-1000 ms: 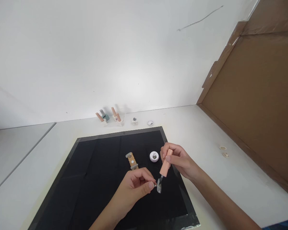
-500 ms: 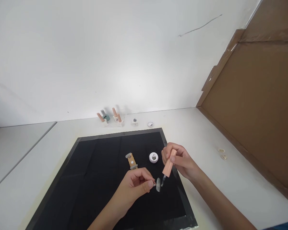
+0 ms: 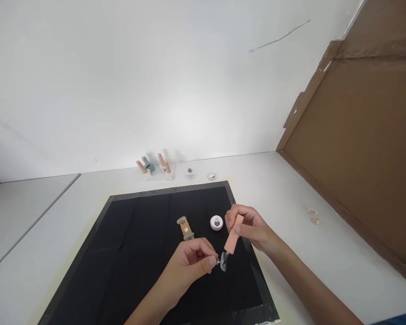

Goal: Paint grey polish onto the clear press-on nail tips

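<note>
My left hand is closed in a pinch on a small stick that carries a pale grey false nail tip, held just above the black mat. My right hand grips a peach-coloured nail polish brush cap, its thin brush touching the nail tip. A tan wooden holder with grey nail tips lies on the mat just behind my left hand. A small round white jar stands open on the mat beside my right hand.
Several nail polish bottles, a small pot and a lid stand along the white wall. Two small rings lie on the white table at the right. A brown cardboard panel leans along the right side.
My right hand has swung the brush out to the right and then back onto the nail tip. My left hand has held nearly still.
</note>
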A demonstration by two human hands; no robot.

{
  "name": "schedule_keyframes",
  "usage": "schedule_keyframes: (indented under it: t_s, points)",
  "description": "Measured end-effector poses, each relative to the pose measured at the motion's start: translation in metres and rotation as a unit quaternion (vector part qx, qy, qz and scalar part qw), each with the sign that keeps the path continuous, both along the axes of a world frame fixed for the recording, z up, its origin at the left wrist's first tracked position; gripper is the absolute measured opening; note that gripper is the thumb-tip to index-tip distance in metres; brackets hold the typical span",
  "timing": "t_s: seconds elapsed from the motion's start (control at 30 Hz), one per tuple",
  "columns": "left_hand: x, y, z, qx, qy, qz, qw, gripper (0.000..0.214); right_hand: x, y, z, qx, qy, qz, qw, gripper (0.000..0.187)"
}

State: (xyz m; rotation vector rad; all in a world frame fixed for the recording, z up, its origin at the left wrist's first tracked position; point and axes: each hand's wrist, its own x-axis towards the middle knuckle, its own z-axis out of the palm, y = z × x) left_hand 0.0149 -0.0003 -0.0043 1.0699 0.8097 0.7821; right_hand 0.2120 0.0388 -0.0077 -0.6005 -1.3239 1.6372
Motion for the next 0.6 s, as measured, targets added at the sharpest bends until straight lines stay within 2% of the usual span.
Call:
schedule_keyframes:
  t_s: [0.6]
  points:
    - [0.0005, -0.0010, -0.0010, -0.002, -0.021, -0.004, 1.000, 0.021, 0.0022, 0.0056, 0.0010, -0.017, -0.029, -0.055, 0.998, 0.020]
